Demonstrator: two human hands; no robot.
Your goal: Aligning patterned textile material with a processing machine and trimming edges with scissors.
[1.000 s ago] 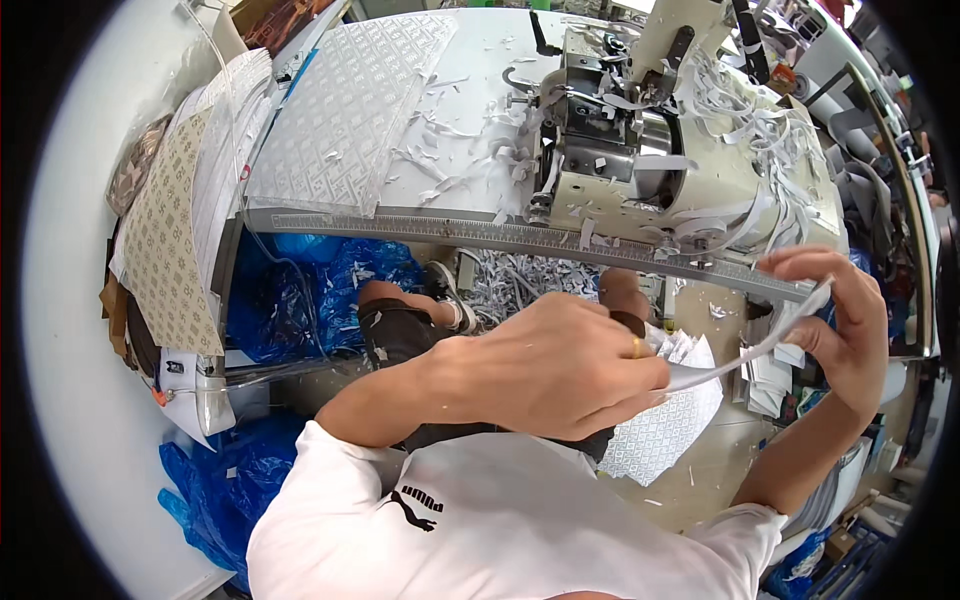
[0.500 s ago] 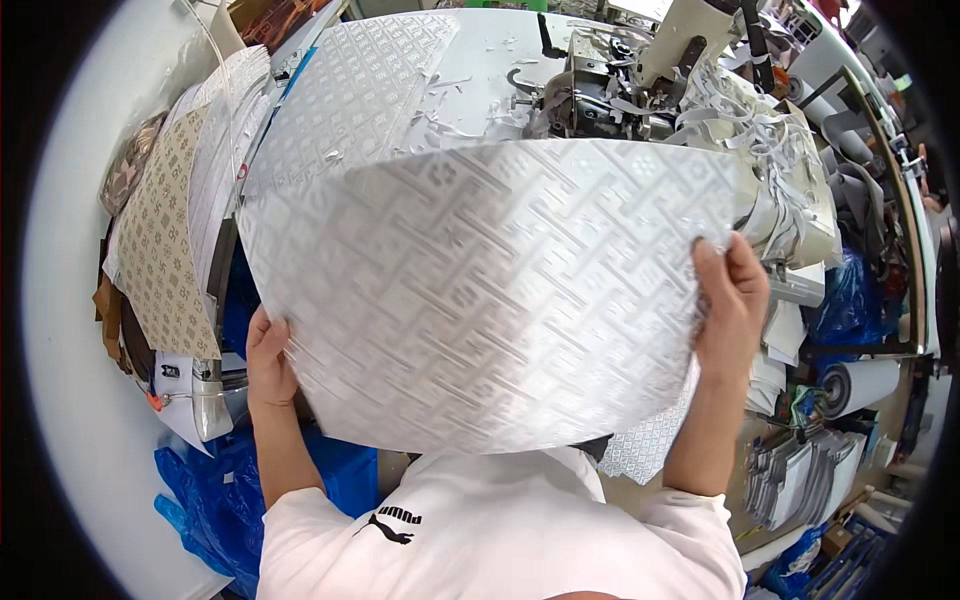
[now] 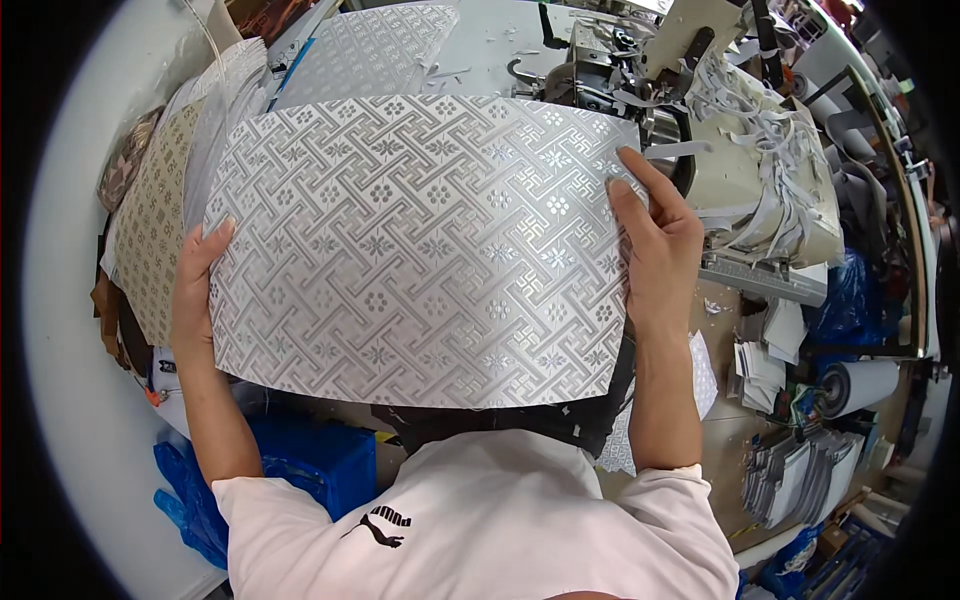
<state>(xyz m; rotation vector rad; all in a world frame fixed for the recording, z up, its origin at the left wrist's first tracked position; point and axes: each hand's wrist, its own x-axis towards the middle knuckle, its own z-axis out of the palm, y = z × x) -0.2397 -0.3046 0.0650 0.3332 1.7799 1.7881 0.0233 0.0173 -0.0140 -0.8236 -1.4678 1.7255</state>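
I hold a large silver-white fabric panel (image 3: pixel 420 250) with a woven geometric and flower pattern, spread flat in front of me. My left hand (image 3: pixel 197 285) grips its left edge, fingers curled over the rim. My right hand (image 3: pixel 655 240) grips its right edge near the top corner. The panel hides most of the work table beneath it. Just beyond its upper right corner stands a sewing machine (image 3: pixel 640 70) strewn with white fabric strips.
A stack of similar patterned panels (image 3: pixel 150 220) lies at the left, with another silver sheet (image 3: pixel 370 50) behind. Blue plastic bags (image 3: pixel 300 470) sit below the table. Cut pieces and a white roll (image 3: pixel 860 385) lie at the right.
A second ago both hands worked a white strip at the right. Since then they have lifted the patterned panel, spread it wide, and raised it slightly toward the machine.
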